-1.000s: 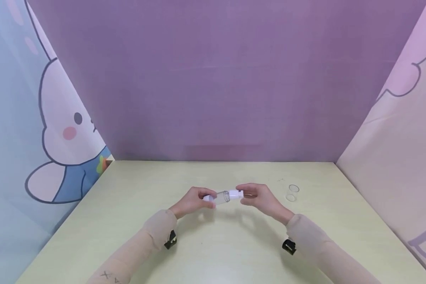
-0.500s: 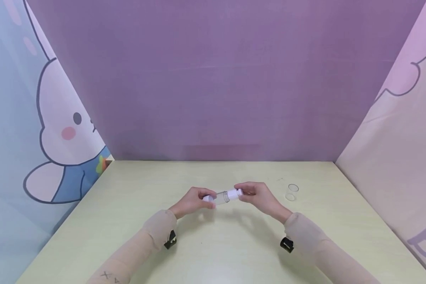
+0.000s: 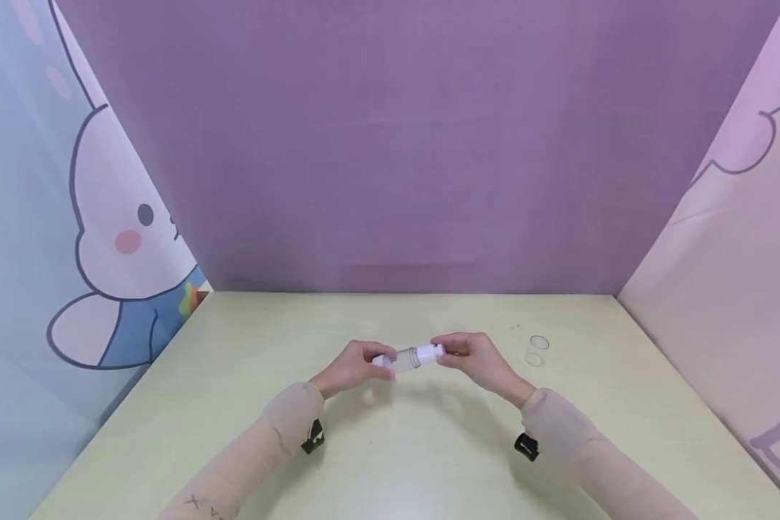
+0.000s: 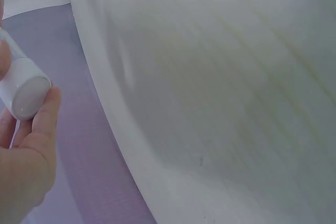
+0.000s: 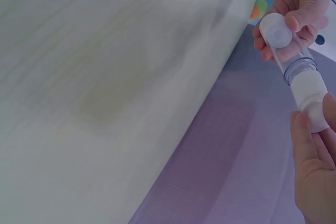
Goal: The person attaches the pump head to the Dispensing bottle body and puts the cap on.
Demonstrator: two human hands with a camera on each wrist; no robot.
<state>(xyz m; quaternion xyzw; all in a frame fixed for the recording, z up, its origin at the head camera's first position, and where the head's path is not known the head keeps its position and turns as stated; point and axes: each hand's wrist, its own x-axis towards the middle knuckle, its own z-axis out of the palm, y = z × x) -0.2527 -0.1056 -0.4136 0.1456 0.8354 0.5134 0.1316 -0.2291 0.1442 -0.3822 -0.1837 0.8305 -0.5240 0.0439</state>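
Above the table, both hands hold a small clear bottle (image 3: pixel 404 360) lying nearly level. My left hand (image 3: pixel 353 367) grips its left end, where the bottle has a white base (image 5: pixel 275 30). With its thumb and fingers, my right hand (image 3: pixel 479 360) pinches the white pump top (image 3: pixel 427 353) at the other end. In the right wrist view that pump top sits in line with the clear neck. The left wrist view shows the round underside of the white base between the fingers (image 4: pixel 48 111). How far the pump top goes onto the neck cannot be told.
A clear open-ended cylinder (image 3: pixel 536 351), like a cap, stands on the pale table (image 3: pixel 390 462) right of my right hand. A purple panel (image 3: pixel 416 144) rises behind the table. Printed fabric walls (image 3: pixel 123 217) close both sides.
My right hand has shifted slightly left, and its fingers have come closer in over the end of the pump top. The left hand and the clear cylinder have stayed in place.
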